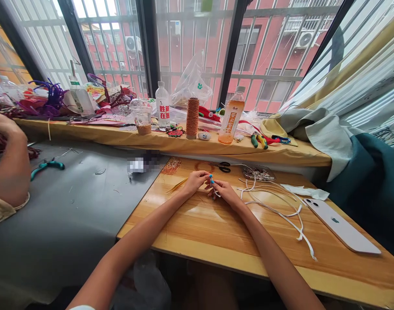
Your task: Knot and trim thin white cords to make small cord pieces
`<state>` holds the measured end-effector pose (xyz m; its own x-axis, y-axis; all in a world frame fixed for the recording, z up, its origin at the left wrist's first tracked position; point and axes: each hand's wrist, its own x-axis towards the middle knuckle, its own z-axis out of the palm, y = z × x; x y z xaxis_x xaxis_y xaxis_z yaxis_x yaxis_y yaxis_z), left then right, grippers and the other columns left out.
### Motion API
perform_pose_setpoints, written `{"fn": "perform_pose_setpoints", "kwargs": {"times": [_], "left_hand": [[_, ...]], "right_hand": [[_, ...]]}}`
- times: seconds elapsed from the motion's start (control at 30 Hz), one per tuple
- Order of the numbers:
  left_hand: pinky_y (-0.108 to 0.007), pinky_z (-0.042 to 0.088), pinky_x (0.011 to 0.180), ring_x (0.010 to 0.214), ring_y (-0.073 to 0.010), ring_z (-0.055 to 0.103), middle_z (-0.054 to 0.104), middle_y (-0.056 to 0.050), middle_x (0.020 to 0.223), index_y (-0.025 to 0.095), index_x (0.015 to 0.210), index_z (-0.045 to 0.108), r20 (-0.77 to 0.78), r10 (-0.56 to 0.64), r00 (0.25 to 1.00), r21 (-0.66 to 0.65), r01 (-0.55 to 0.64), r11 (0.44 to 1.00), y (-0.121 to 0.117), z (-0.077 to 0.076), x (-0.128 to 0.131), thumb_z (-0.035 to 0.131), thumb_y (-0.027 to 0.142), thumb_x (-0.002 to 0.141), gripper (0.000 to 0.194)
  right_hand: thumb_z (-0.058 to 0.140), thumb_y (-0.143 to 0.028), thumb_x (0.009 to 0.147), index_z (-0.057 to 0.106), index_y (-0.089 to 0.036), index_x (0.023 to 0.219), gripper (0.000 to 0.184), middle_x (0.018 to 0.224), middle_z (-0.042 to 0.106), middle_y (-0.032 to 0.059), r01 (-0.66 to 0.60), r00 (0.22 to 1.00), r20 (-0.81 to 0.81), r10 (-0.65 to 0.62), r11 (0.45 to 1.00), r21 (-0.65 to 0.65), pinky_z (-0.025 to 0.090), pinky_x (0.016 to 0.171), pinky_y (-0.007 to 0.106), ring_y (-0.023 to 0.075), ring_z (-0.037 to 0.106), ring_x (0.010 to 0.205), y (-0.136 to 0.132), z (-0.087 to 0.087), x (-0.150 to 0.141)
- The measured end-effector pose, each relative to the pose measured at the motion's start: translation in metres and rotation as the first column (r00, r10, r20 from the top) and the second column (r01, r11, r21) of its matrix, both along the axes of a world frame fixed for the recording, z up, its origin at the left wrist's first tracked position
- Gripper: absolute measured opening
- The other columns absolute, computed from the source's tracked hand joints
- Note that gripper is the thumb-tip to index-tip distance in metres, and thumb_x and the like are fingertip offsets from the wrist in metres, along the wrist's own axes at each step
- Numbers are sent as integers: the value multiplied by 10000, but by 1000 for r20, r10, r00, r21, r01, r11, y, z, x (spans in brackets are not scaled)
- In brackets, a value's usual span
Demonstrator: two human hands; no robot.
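L hand point(194, 183) & R hand point(228, 193) meet over the wood tabletop point(190, 224), fingertips nearly touching, both pinched narrow on a small white strip point(217, 195); its exact shape is too small to tell. The strip is mid-air btwn the hands, one end hanging below the R fingers. Behind them: black scissors point(224, 169), an orange wire coil point(197, 167) & a clear tray point(261, 179) w/ small bits. Just L of the L hand, gold strips point(177, 186); farther back, copper-coloured wire pcs point(171, 166). R of the R hand, loose white cords point(308, 247), then a white phone point(345, 225), face down. Far L, a co-worker's arm point(10, 159) nr teal pliers point(47, 167) on the grey tabletop point(74, 206).
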<state>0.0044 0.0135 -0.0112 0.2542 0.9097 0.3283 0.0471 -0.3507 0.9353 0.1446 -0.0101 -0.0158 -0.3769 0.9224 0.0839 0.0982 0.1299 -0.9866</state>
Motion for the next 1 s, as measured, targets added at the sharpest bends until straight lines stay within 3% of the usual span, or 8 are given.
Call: {"fn": "perform_pose_setpoints", "kwargs": {"times": [0.1, 0.23, 0.37, 0.5, 0.6, 0.73, 0.9, 1.0], "left_hand": [[-185, 276, 441, 455, -55, 376, 524, 18, 533, 116, 645, 610, 13, 18, 1000, -36, -18, 999, -1, 2, 0, 563, 372, 648, 260], [-185, 184, 391, 395, -32, 281, 460, 40, 466, 106, 622, 596, 79, -19, 997, -124, 29, 992, -1, 1, 1, 581, 417, 621, 311], [-186, 138, 392, 387, -22, 237, 384, 59, 415, 99, 585, 577, 168, -43, 985, -210, 79, 975, -2, -1, 1, 624, 430, 574, 334], [-185, 131, 392, 389, -14, 244, 412, 50, 437, 88, 595, 585, 225, -93, 970, -246, 149, 958, -1, -2, 1, 650, 430, 556, 350], [-177, 219, 411, 391, 6, 246, 482, 43, 531, 89, 729, 627, 292, -113, 950, -268, 194, 943, 0, 0, 2, 679, 418, 531, 388], [-219, 377, 557, 401, 26, 265, 509, 49, 603, 93, 901, 627, 336, -160, 928, -312, 270, 911, -2, 6, 1, 711, 382, 500, 502], [-228, 384, 599, 403, 11, 259, 335, 104, 420, 54, 922, 627, 253, -171, 952, -354, 256, 900, -5, 10, -1, 706, 365, 516, 517], [-214, 362, 560, 399, 6, 239, 310, 105, 401, 55, 875, 638, 216, -179, 960, -357, 249, 900, -5, 10, -3, 689, 371, 534, 467]], "right_hand": [[544, -535, 638, 571, -134, 735, 413, 765, 628, 62, -10, 999, 39, 9, 1000, 21, 380, 397, 189, 83, 532, 478, 0, 0, -2], [528, -529, 661, 588, -132, 773, 417, 726, 632, 56, -42, 997, 60, 40, 999, 34, 321, 375, 189, 64, 488, 413, 0, -1, 0], [531, -506, 683, 592, -132, 767, 388, 637, 604, 27, -125, 992, -12, 125, 992, -14, 232, 368, 189, 44, 433, 377, -2, 1, 2], [586, -466, 656, 581, -138, 735, 338, 618, 560, -5, -146, 982, -128, 136, 986, -78, 188, 382, 202, 25, 363, 376, -6, 4, 2], [618, -457, 623, 558, -142, 696, 328, 545, 480, -42, -129, 977, -184, 104, 983, -129, 178, 387, 203, 23, 320, 378, -7, 4, 2], [624, -455, 605, 499, -154, 630, 328, 476, 374, -73, -129, 974, -208, 90, 975, -182, 147, 382, 206, 27, 267, 374, -5, 3, 2], [622, -464, 587, 410, -170, 563, 363, 462, 331, -81, -158, 974, -194, 120, 968, -196, 117, 382, 216, 27, 232, 365, -4, 3, 2], [612, -461, 594, 404, -170, 559, 360, 469, 317, -82, -164, 974, -185, 128, 967, -194, 116, 388, 220, 27, 220, 372, -5, 3, 2]]}}
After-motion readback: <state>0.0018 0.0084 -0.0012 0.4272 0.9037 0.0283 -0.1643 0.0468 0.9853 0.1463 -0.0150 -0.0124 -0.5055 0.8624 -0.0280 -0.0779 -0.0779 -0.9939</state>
